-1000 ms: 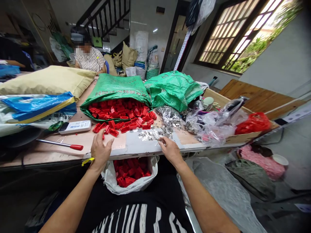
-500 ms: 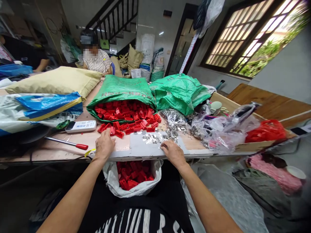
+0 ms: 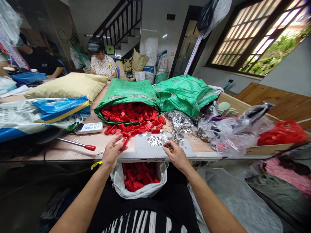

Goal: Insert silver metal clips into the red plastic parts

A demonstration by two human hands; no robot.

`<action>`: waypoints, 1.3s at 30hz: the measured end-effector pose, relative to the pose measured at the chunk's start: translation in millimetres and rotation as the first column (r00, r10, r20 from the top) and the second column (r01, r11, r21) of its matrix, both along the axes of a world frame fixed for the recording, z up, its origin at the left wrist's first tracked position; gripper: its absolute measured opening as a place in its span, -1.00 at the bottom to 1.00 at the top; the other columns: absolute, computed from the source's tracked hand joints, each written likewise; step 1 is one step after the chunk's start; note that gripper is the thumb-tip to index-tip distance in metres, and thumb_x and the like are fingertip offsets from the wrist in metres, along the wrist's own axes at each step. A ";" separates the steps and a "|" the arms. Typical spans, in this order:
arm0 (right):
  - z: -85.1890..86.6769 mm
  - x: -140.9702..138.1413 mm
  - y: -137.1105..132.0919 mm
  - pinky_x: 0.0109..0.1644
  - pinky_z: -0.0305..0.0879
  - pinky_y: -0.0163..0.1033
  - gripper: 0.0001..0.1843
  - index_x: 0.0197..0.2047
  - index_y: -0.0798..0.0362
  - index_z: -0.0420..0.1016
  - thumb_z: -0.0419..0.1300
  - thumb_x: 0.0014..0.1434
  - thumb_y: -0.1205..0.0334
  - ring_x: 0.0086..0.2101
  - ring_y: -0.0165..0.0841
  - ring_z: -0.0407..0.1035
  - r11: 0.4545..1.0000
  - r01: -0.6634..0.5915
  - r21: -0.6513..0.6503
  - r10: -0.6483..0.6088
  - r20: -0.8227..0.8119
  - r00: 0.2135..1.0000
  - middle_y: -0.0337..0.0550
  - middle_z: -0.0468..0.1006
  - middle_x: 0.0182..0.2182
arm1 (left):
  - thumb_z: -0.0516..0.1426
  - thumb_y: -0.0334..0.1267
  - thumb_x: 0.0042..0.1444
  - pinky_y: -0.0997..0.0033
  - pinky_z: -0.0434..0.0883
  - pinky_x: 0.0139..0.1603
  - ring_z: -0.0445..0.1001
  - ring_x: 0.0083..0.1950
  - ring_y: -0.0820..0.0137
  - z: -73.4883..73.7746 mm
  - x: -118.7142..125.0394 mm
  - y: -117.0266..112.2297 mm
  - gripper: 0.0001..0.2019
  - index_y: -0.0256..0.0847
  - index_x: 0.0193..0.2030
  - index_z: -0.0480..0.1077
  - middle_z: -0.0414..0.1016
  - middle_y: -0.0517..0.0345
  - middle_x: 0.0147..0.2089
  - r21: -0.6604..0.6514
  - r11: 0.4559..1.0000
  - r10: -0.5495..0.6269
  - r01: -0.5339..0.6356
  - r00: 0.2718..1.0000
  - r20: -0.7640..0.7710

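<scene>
The left hand (image 3: pixel 112 152) had lifted off the worktop (image 3: pixel 73 148) and now pinched a red plastic block (image 3: pixel 124 144), where before it had lain flat and empty. The right hand (image 3: pixel 177 156) had drawn its fingers (image 3: pixel 167 146) together on a small yellowish piece (image 3: pixel 171 150) above the grey board (image 3: pixel 143 150). The view had swung, bringing a co-worker in a black shirt (image 3: pixel 41 60) fully into sight at far left.
</scene>
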State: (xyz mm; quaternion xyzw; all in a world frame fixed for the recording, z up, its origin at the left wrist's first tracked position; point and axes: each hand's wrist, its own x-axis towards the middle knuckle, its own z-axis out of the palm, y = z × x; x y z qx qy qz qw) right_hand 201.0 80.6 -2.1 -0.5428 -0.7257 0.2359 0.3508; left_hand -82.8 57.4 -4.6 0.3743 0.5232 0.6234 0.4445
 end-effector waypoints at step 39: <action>39.7 -42.6 -70.1 -0.38 0.21 -0.36 -0.90 -0.33 0.03 0.46 0.14 0.20 0.25 -0.49 -0.43 0.31 0.961 -0.276 -0.009 0.275 -0.086 0.958 -0.23 0.51 -0.47 | 0.38 -0.42 -0.25 0.40 0.44 -0.09 0.53 -0.15 0.33 14.9 61.3 -59.0 -0.67 -0.15 -0.30 0.44 0.52 0.15 -0.14 0.139 0.935 -0.335 0.326 0.941 0.051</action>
